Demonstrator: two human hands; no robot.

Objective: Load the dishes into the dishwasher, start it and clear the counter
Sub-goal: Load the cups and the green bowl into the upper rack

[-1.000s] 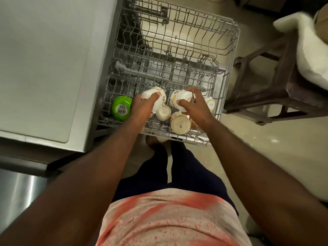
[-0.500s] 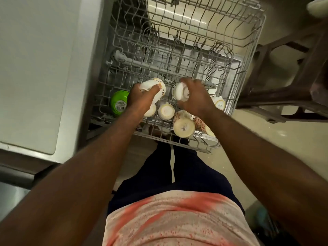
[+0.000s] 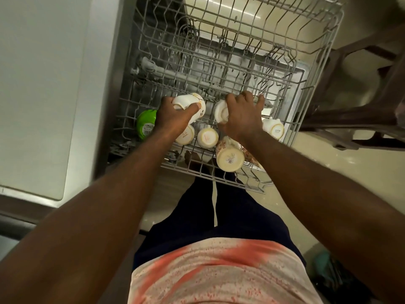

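The right hand (image 3: 242, 115) has lowered its cup (image 3: 220, 111) into the rack (image 3: 317, 69) behind the front row, fingers still curled over it. The left hand (image 3: 173, 115) still grips a second cup (image 3: 188, 102) just above the rack, probably next to be seated.
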